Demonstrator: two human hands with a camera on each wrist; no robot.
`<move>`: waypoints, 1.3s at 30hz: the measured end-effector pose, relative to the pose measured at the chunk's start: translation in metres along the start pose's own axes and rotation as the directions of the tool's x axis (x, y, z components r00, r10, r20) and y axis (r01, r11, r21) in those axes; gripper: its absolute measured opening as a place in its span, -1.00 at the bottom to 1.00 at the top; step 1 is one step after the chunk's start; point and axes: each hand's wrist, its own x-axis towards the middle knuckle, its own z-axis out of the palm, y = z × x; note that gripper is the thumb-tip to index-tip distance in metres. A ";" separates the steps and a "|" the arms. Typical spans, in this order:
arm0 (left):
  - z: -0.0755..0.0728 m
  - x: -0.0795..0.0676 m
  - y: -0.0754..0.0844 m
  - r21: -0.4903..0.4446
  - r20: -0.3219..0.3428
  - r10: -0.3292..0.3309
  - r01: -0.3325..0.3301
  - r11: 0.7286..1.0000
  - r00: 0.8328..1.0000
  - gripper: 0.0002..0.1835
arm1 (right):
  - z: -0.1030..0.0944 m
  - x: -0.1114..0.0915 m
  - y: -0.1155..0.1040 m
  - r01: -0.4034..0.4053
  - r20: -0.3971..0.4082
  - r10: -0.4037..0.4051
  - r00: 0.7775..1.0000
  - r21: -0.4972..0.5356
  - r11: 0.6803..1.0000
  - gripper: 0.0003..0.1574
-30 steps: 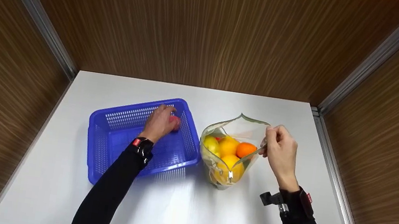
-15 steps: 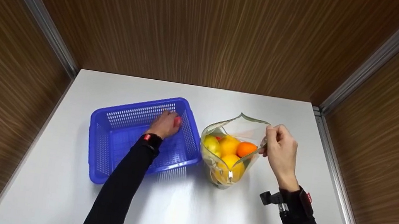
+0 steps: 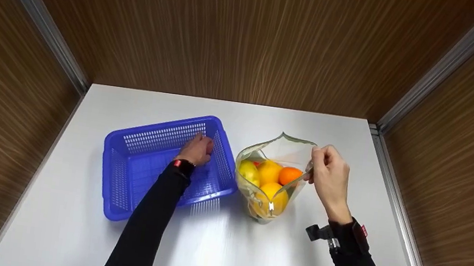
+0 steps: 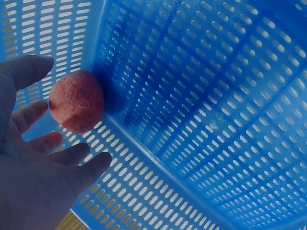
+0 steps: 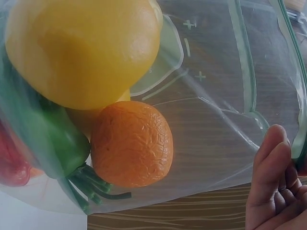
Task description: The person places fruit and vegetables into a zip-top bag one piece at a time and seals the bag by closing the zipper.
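Note:
My left hand (image 3: 196, 149) is inside the blue basket (image 3: 173, 127), near its far right corner. In the left wrist view, a round, wrinkled reddish fruit (image 4: 77, 101) lies against the basket wall. The spread, slightly bent fingers (image 4: 29, 115) are beside it, not wrapped round it; whether a fingertip touches it I cannot tell. That fruit is hidden behind the hand in the head view. My right hand (image 3: 330, 178) pinches the rim of a clear zip bag (image 3: 294, 152), whose mouth gapes. Inside are yellow fruits (image 3: 271, 198), an orange fruit (image 5: 132, 143) and a yellow-green fruit (image 3: 249, 172).
Through the bag's side, a green item (image 5: 60, 143) and a red one (image 5: 12, 160) show in the right wrist view. Basket and bag stand side by side on a white table (image 3: 210, 259). Wood-grain panels (image 3: 241, 36) enclose its back and sides.
The left hand has shifted slightly right in the basket, and the reddish fruit has gone out of sight behind it in the head view. The right hand keeps its hold on the bag.

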 end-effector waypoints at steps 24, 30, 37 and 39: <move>0.006 -0.006 -0.007 -0.037 0.005 -0.062 0.062 0.997 0.998 -0.67 | 0.003 0.000 0.002 -0.011 0.000 0.011 1.000 0.005 1.000 -0.63; 0.001 -0.007 -0.009 -0.045 -0.079 -0.002 -0.002 0.999 0.997 -0.63 | 0.005 -0.002 0.003 -0.016 0.005 0.016 1.000 -0.005 1.000 -0.63; -0.005 -0.006 0.001 -0.016 -0.253 0.156 -0.165 0.986 0.955 -0.63 | 0.004 -0.001 0.003 -0.016 -0.001 0.016 1.000 0.009 1.000 -0.63; -0.009 -0.006 0.006 -0.024 -0.294 0.164 -0.179 0.984 0.941 -0.63 | 0.004 -0.001 0.003 -0.012 -0.001 0.012 1.000 0.013 1.000 -0.63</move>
